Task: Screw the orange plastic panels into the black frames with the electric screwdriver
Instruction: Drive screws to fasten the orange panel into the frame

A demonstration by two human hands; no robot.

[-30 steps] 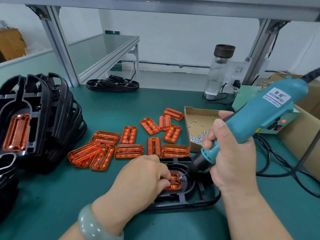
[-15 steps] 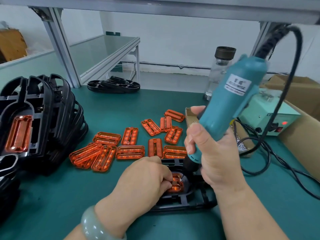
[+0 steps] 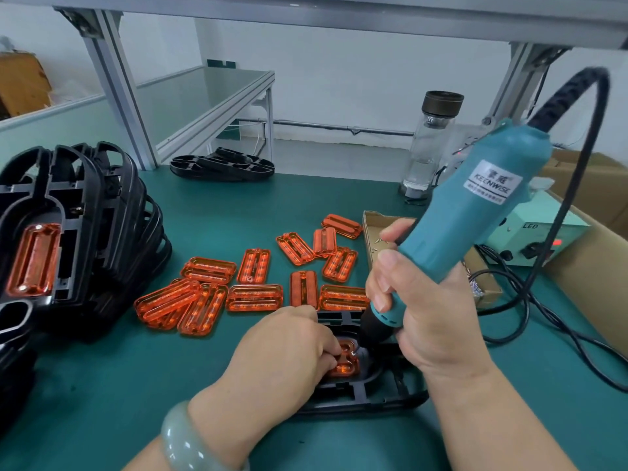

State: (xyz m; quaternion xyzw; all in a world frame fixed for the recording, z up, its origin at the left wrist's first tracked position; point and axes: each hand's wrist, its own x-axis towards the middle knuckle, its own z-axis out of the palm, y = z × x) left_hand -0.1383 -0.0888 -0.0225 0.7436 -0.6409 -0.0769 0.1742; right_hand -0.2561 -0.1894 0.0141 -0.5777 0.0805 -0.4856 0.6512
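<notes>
L hand point(image 3: 289, 351) holds ribbed panel point(image 3: 349, 364) (R hand point(image 3: 431, 317): screwdriver point(image 3: 475, 212)).

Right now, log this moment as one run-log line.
right hand: grips electric screwdriver, bit at panel | left hand: holds orange panel in black frame

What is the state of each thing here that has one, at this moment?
electric screwdriver: gripped, tip down at the orange panel.
right hand: grips the electric screwdriver.
left hand: curled fingers hold the orange panel.
orange panel: seated in the black frame.
black frame: flat on the table.
loose panels: unmounted, scattered on the table.
bottle: upright, capped.
power box: red light on.
</notes>
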